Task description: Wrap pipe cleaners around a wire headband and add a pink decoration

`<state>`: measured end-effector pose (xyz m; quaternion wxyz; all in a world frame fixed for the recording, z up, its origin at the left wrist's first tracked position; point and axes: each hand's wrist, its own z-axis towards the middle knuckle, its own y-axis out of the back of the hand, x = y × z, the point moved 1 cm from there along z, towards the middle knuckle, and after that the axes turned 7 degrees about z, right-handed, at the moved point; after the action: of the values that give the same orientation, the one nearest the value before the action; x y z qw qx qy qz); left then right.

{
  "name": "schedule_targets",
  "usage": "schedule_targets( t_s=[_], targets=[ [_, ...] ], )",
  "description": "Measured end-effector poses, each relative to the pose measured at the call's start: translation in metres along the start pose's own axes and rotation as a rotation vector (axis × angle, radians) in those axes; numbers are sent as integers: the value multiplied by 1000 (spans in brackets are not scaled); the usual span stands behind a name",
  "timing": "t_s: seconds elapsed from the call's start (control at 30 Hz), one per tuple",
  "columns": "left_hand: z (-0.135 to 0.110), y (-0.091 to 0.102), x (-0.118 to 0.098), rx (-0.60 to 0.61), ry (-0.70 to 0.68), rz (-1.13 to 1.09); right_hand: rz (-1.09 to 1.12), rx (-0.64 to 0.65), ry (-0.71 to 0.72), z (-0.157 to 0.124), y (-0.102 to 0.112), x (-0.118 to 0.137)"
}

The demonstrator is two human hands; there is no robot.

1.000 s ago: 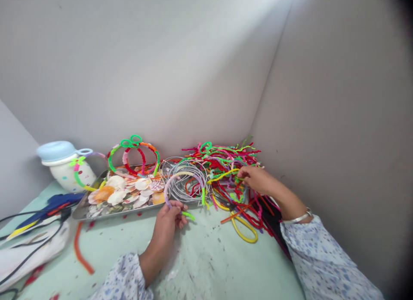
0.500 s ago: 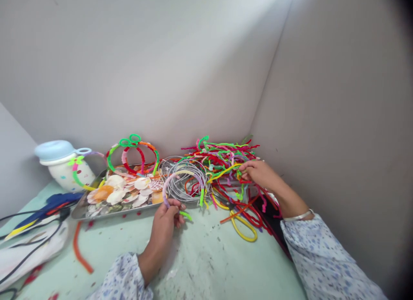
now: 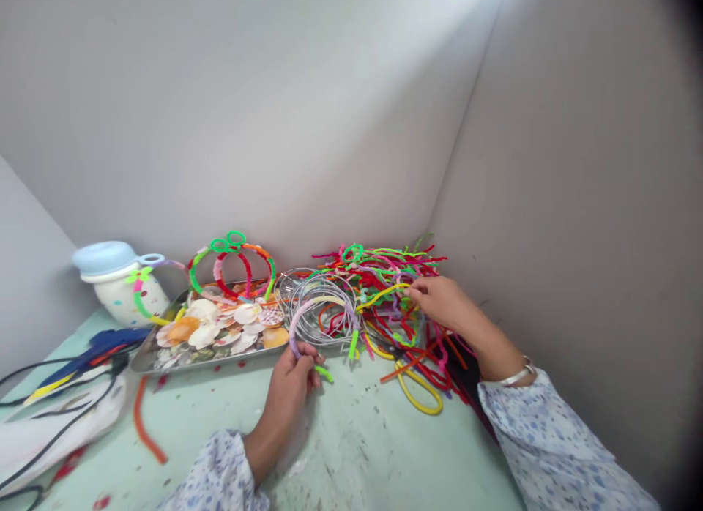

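Well, a fuzzy hairband (image 3: 299, 317) is held tight by the left hand (image 3: 291, 390) just past the tray's front edge (image 3: 220, 357), and a yellow fuzzy stick (image 3: 381, 296) is pinched by the right hand (image 3: 439, 302) at the big heap (image 3: 378, 266).

Passable lane: pale green tabletop (image 3: 351, 452) on the near side, between the left hand (image 3: 291, 390) and the yellow pipe cleaner loop (image 3: 420, 394). Far and right are blocked: grey wall (image 3: 554, 203) on the right, pipe cleaner heap (image 3: 378, 266) packed into the corner, right hand (image 3: 439, 302) above it. Wire headbands (image 3: 321, 313) sit between the hands, in the way of a straight left-right pass. Further left, steel tray (image 3: 220, 359) of shells (image 3: 220, 324), then white jar (image 3: 129, 299). Near left, loose orange pipe cleaner (image 3: 143, 423) lies on the tabletop, black cables (image 3: 60, 416) beyond it
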<state>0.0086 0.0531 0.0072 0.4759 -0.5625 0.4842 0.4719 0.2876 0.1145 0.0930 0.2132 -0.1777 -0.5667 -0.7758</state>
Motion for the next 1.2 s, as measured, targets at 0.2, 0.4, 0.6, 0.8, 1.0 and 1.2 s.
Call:
schedule_targets(
  t_s=[0.2, 0.4, 0.6, 0.8, 1.0, 1.2],
  targets=[
    [2, -1, 2, 12, -12, 21, -42, -192, 200, 21, -3, 38],
    [-3, 1, 5, 20, -54, 41, -57, -136, 385, 67, -24, 66],
    [-18, -1, 3, 184, -192, 127, -85, 138, 440, 65, -41, 66],
    [-20, -2, 4, 274, -199, 95, -61, 261, 481, 27, -48, 56],
    [-19, -3, 4, 284, -156, 82, -26, 226, 568, 1, -58, 54],
    [-16, -3, 4, 264, -134, 91, -41, 30, 485, 17, -29, 49]
  ],
)
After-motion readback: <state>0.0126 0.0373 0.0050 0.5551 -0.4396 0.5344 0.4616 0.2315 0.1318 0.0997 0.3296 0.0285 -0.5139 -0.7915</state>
